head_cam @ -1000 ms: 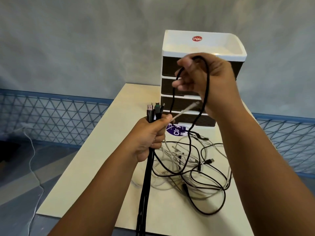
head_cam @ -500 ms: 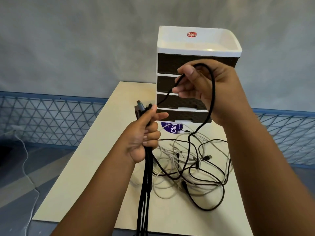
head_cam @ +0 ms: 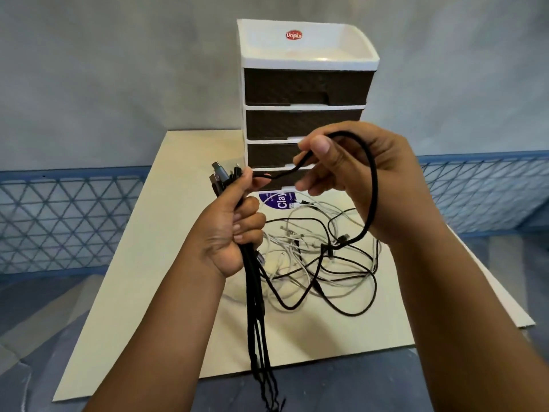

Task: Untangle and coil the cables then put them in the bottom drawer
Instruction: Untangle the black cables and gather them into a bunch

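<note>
My left hand [head_cam: 230,230] is fisted around a bundle of black cables [head_cam: 257,316]; their plugs stick out above the fist and the strands hang down past the table's front edge. My right hand [head_cam: 356,173] pinches a loop of one black cable [head_cam: 372,185] between thumb and fingers, just right of the left hand. That cable runs down into a tangle of black and white cables [head_cam: 315,263] lying on the table. Behind the hands stands a white drawer unit [head_cam: 303,93] with dark brown drawers, all shut; its bottom drawer [head_cam: 280,178] is mostly hidden by my hands.
The cream table [head_cam: 154,263] carries a purple round label [head_cam: 274,200] in front of the drawer unit. A blue lattice fence [head_cam: 59,221] runs behind the table on both sides, below a grey wall. The floor is grey-blue.
My right hand has come down and toward the left hand, carrying the cable loop with it. The camera has tilted, so the drawer unit sits higher and more fully in view.
</note>
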`<state>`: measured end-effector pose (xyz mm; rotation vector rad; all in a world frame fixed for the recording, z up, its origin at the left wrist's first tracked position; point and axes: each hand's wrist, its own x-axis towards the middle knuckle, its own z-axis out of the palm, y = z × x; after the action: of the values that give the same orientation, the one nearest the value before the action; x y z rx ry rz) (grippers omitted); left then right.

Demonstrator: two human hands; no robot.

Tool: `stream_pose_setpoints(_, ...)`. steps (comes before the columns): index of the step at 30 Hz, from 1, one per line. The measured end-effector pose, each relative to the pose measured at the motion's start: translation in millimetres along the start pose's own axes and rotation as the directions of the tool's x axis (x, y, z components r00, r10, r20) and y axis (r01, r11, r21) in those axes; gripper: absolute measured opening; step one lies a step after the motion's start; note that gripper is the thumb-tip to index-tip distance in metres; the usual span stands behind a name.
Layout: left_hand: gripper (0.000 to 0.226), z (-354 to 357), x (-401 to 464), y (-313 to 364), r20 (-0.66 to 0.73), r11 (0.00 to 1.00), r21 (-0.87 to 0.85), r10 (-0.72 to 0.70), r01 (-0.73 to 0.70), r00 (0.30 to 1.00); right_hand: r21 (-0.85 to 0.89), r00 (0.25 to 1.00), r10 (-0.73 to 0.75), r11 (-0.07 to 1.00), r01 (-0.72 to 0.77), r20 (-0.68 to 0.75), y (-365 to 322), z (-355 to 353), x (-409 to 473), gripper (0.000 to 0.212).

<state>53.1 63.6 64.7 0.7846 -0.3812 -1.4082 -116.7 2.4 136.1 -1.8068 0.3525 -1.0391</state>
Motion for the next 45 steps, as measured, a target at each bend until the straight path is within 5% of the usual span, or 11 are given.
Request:
stream_pose_setpoints(15,0.024,67.1,-111.3,-51.2,-0.016,0.976,0.191,0.108,-0.103,0.994,-0.064,0.995,-0.081,0.994,0.084,0.051,-61.5,-36.2,-90.8,0.014)
stream_pose_setpoints(24,0.023,98.3,-184.2,-76.2,0.03,0.936,0.244,0.253,-0.253,0.967,0.207,0.969,-0.228,0.948,0.243,-0.09,-102.7,-65.8,-160.3,0.013)
stream_pose_setpoints(28,0.024,104.6,-201.1,-83.9,0.013,0.924,0.253,0.292,-0.286,0.956,0.199,0.985,-0.161,0.965,0.169,-0.057,-99.9,-76.4,-186.0,0.013)
stream_pose_setpoints(31,0.027,110.0,-205.8,-93.2,0.001,0.91,0.27,0.327,-0.315,0.945,0.034,0.996,0.052,0.998,-0.054,0.076,-77.5,-74.7,-201.0,0.013)
stream_pose_setpoints(36,0.041,121.8,-208.3,-100.9,-0.033,0.894,0.251,0.39,-0.37,0.92,-0.494,0.835,0.513,0.788,-0.368,0.197,7.4,-64.2,-219.2,0.025)
stream_pose_setpoints(40,0.046,132.4,-213.3,-98.8,-0.027,0.858,0.312,0.438,-0.409,0.898,-0.838,0.6,0.78,0.44,-0.324,0.178,73.9,-57.1,-246.1,0.025)
stream_pose_setpoints(45,0.049,141.4,-217.8,-91.3,-0.007,0.823,0.338,0.487,-0.457,0.873,-0.959,0.278,0.929,0.273,-0.078,0.242,95.6,-59.7,-274.8,0.028)
